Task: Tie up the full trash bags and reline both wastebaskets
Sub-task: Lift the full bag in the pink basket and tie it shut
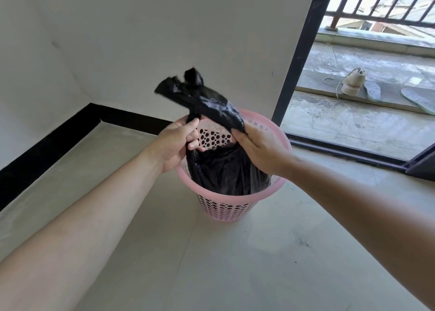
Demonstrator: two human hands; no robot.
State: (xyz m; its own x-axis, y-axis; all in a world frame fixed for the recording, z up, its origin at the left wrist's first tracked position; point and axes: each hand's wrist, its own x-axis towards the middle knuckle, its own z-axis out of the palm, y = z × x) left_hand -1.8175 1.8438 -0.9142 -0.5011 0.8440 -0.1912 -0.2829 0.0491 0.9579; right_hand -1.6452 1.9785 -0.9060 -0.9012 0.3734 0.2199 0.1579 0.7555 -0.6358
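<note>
Now | left hand [175,146] grips bag [226,171] neck | right hand [261,150] pinches bag top | bag inside wastebasket [235,199] rim

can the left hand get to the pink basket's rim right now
Probably yes: the left hand sits just above the near rim of the pink basket with nothing between them, but it grips a flap of the black bag and would have to let go.

A pink bin [226,207], round, its wall punched with holes, stands upright on the floor; a black bag [226,171] sits inside it, filling the 6 o'clock side; its gathered top rises above the rim toward 11 o'clock, gripped at 9 o'clock by the left hand [175,143] and at 3 o'clock by the right hand [261,150].
</note>
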